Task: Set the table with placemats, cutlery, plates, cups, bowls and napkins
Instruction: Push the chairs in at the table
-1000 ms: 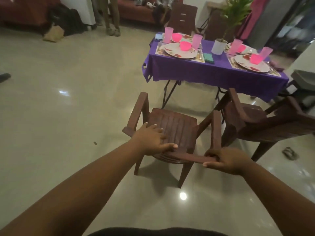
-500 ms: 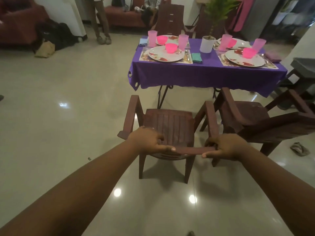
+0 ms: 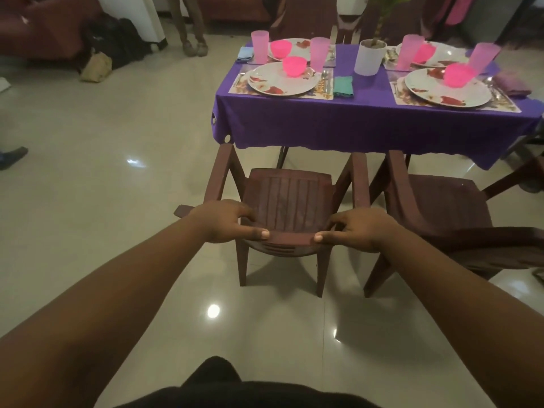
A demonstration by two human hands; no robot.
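My left hand (image 3: 228, 220) and my right hand (image 3: 357, 229) both grip the top of the backrest of a brown plastic chair (image 3: 290, 198) that faces the table. The table (image 3: 368, 122) wears a purple cloth and carries placemats, floral plates (image 3: 284, 79), pink bowls (image 3: 294, 65), pink cups (image 3: 318, 56), cutlery and folded napkins (image 3: 343, 86). The chair's front edge stands just short of the cloth's hem.
A second brown chair (image 3: 441, 201) stands right beside the held one. A white plant pot (image 3: 369, 56) sits mid-table. Someone's legs (image 3: 191, 30) and dark bags (image 3: 117, 42) are at the far left; a foot (image 3: 13, 156) shows at the left edge.
The chair has turned square to the table and come closer to it, both hands holding its backrest throughout. My view has moved nearer the table.
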